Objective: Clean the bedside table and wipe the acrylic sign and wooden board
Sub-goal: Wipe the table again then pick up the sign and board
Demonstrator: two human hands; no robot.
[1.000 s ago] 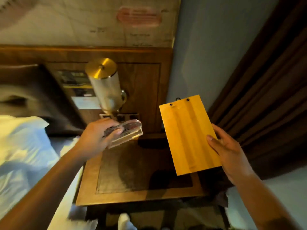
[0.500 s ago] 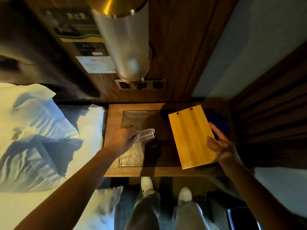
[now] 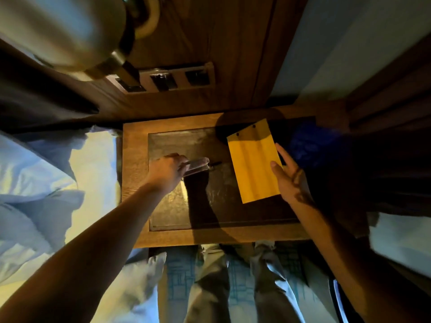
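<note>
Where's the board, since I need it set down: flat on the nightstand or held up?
Held up: the right hand grips the board at its right edge, thumb on top. Whether it touches the nightstand cannot be told.

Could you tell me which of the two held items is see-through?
The clear block gripped by the left hand; the board in the right hand is opaque yellow wood.

surface: wooden bedside table (image 3: pixel 131 183) | top: dark inset panel (image 3: pixel 168 206) | lying on it: blue item (image 3: pixel 310 143), back right

Left hand (image 3: pixel 166 174) lowered clear block (image 3: pixel 197 166) toward nightstand (image 3: pixel 133 183), right hand (image 3: pixel 289 180) brought wooden board (image 3: pixel 254 164) down
</note>
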